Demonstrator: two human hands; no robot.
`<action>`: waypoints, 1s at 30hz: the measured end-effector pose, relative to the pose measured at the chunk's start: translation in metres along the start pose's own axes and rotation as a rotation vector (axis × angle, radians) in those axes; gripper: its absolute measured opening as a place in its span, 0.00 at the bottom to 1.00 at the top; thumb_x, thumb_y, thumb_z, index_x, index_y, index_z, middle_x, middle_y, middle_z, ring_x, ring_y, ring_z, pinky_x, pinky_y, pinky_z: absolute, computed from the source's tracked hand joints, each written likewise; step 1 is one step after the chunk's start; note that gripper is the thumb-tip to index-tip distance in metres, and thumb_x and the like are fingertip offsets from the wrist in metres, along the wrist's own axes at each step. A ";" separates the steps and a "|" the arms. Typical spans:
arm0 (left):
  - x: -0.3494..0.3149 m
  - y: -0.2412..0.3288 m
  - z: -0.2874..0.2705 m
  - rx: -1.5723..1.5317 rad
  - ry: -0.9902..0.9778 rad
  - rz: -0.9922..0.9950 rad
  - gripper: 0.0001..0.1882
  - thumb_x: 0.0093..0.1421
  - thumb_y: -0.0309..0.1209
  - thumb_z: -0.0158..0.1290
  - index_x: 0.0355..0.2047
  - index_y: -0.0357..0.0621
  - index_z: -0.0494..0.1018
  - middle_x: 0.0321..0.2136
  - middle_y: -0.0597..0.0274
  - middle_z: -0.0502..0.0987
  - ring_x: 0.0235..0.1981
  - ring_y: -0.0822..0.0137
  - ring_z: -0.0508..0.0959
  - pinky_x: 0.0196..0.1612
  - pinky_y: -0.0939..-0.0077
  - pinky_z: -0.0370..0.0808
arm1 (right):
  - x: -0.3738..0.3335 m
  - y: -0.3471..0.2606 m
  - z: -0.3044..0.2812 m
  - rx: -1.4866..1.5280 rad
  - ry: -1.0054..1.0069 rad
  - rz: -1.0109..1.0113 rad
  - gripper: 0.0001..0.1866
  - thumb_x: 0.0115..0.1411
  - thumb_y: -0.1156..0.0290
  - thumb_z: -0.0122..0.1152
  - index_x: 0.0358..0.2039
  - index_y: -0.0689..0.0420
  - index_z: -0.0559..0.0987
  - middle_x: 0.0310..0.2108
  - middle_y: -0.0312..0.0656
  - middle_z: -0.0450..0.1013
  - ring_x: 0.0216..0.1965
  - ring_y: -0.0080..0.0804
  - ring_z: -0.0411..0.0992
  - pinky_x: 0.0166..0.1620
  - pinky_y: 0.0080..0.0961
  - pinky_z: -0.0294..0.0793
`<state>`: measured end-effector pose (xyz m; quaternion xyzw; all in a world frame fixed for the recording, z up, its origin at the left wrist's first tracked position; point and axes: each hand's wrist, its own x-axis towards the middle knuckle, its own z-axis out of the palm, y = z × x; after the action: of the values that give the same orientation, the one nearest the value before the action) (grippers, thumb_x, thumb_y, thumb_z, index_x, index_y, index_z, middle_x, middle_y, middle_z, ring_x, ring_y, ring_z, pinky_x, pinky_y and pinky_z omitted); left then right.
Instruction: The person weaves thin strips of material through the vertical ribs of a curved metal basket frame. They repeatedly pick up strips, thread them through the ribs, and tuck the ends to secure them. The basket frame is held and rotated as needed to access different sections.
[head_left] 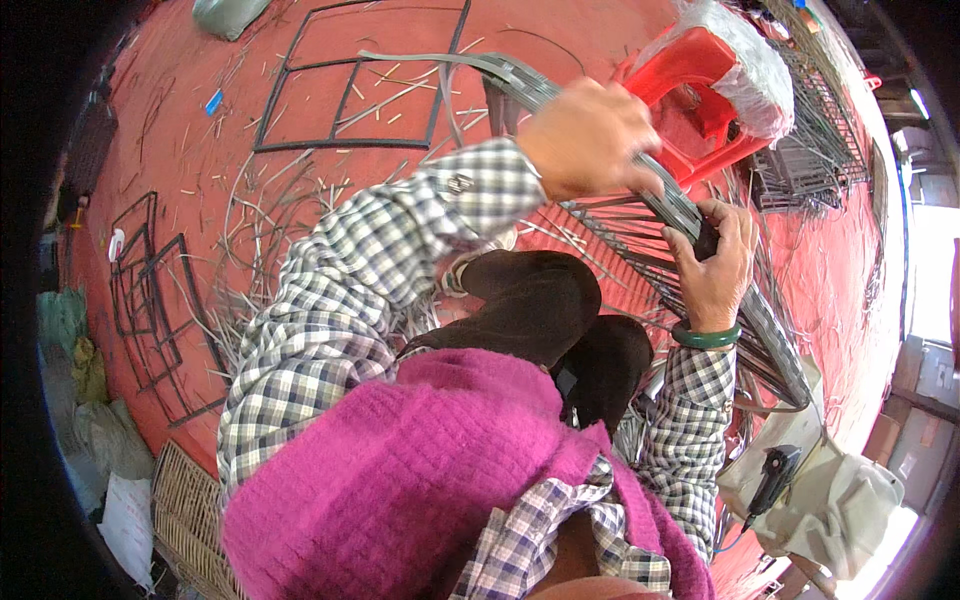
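A long frame wrapped in flat grey plastic strips (pixel 680 208) slants across in front of my knees, from the upper middle to the lower right, with dark strips stretched below it. My right hand (pixel 718 262), wearing a green bangle, grips this frame between thumb and fingers. Over the same frame, farther up and to the left, is my left hand (pixel 590 138), bent and blurred by motion. Whether its fingers pinch anything is hidden. A loose grey strip (pixel 425 57) trails off to the left from the frame's far end.
A red plastic stool (pixel 690 75) with a plastic-wrapped top stands beyond the frame. Dark metal frames (pixel 345 145) lie on the red floor (pixel 200 150) among scattered strip offcuts. A black-handled tool (pixel 775 480) rests on a pale container at lower right. A wicker piece (pixel 185 520) is at lower left.
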<state>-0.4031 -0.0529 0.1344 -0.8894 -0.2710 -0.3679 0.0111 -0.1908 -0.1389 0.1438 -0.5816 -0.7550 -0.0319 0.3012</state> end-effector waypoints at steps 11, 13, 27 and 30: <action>0.007 -0.037 0.005 0.082 0.126 -0.384 0.20 0.53 0.50 0.55 0.20 0.46 0.72 0.20 0.64 0.70 0.25 0.61 0.71 0.30 0.64 0.67 | 0.028 -0.023 0.031 -0.139 0.069 0.021 0.24 0.39 0.60 0.70 0.39 0.51 0.77 0.36 0.37 0.69 0.41 0.39 0.65 0.44 0.36 0.64; 0.006 -0.039 0.003 0.099 0.181 -0.318 0.20 0.53 0.50 0.55 0.20 0.46 0.72 0.19 0.64 0.69 0.24 0.61 0.70 0.29 0.64 0.66 | 0.025 -0.020 0.038 -0.095 0.143 0.010 0.23 0.37 0.61 0.70 0.37 0.51 0.78 0.34 0.37 0.70 0.40 0.39 0.66 0.43 0.36 0.65; 0.020 -0.062 0.002 0.126 0.014 -0.374 0.19 0.61 0.48 0.47 0.25 0.45 0.74 0.24 0.65 0.72 0.29 0.63 0.73 0.32 0.69 0.68 | -0.041 0.081 -0.089 -0.129 -0.225 0.322 0.22 0.49 0.58 0.63 0.45 0.50 0.76 0.41 0.43 0.71 0.46 0.40 0.67 0.51 0.34 0.65; 0.048 -0.040 0.003 0.094 -0.035 -0.320 0.17 0.61 0.45 0.46 0.32 0.46 0.77 0.32 0.61 0.77 0.37 0.60 0.74 0.41 0.68 0.69 | -0.061 0.111 -0.093 -0.099 -0.014 0.131 0.22 0.47 0.57 0.65 0.43 0.48 0.77 0.38 0.38 0.71 0.44 0.40 0.68 0.48 0.35 0.65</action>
<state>-0.3921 0.0045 0.1568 -0.8397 -0.4263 -0.3364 -0.0109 -0.0433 -0.1929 0.1562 -0.6440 -0.7150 -0.0453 0.2682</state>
